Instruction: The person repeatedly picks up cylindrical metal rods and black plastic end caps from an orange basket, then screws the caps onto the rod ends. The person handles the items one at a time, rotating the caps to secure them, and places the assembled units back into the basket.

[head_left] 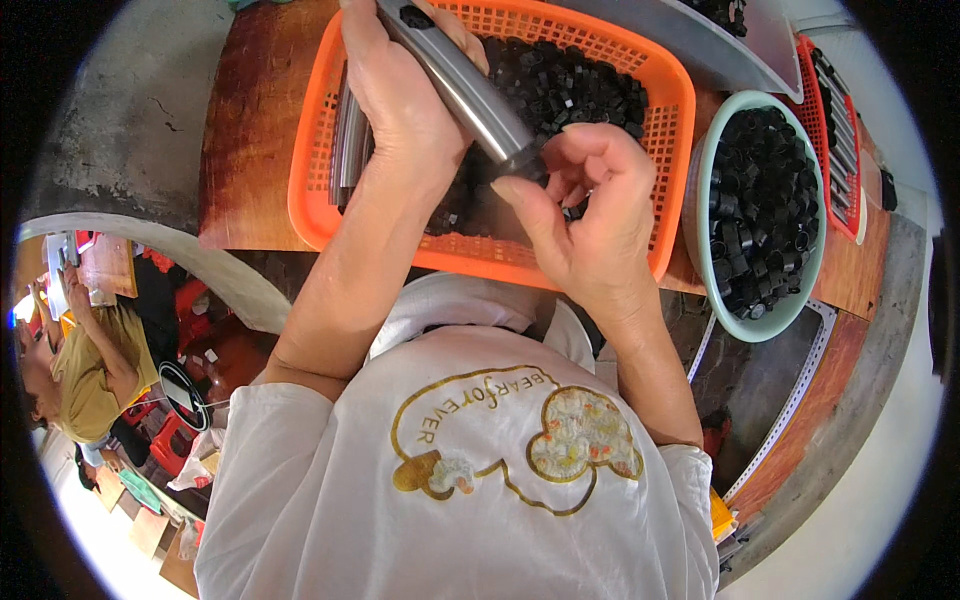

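Gold lettering (pixel 474 399), upside down in this view, curves across the front of the white shirt (pixel 440 525).

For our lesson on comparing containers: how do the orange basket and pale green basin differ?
The orange basket is rectangular with rounded corners; the pale green basin has no corners. The basket's walls are perforated; the basin's look solid. The basket holds metal tubes; the basin shows none. Both contain black pieces.

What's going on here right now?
A person's left hand holds a metal tube tilted over an orange basket. The right hand is at the tube's black lower end; whether it grips is unclear. The basket contains small black parts and more tubes. A pale green bowl of black parts stands right of it.
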A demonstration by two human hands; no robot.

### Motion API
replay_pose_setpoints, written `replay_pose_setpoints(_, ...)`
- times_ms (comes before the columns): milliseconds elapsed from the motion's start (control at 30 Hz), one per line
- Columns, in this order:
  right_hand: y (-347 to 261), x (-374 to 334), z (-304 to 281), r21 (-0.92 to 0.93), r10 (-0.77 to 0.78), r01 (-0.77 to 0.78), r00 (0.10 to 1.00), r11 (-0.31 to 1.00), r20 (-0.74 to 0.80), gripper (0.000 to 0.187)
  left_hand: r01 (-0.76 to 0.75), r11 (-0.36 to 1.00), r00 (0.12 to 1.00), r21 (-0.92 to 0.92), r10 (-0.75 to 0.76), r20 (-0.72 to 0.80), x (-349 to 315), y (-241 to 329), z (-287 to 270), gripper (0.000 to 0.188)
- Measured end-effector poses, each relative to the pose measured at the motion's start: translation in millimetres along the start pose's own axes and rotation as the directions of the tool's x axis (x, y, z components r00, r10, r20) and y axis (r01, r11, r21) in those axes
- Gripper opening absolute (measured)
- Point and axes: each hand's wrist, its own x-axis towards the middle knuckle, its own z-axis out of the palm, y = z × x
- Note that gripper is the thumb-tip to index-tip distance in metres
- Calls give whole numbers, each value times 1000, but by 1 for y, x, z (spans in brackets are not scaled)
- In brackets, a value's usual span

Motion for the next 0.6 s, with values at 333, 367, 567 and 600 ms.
replay_pose_setpoints(333,0,10,9,-82,-116,111,992,990,-55,56,-58,995,997,79,61,-44,-2,-2,6,43)
replay_pose_setpoints(367,-1,9,10,-78,-116,111,991,991,-64,55,-63,996,996,69,67,-52,-2,-2,6,42)
replay_pose_setpoints(567,-9,7,6,-76,-80,78,997,994,-21,50,-78,996,997,37,78,-6,-5,-1,7,41)
replay_pose_setpoints(600,-10,7,6,-102,-87,86,996,991,-5,50,-80,996,997,25,80,6,-6,-1,7,41)
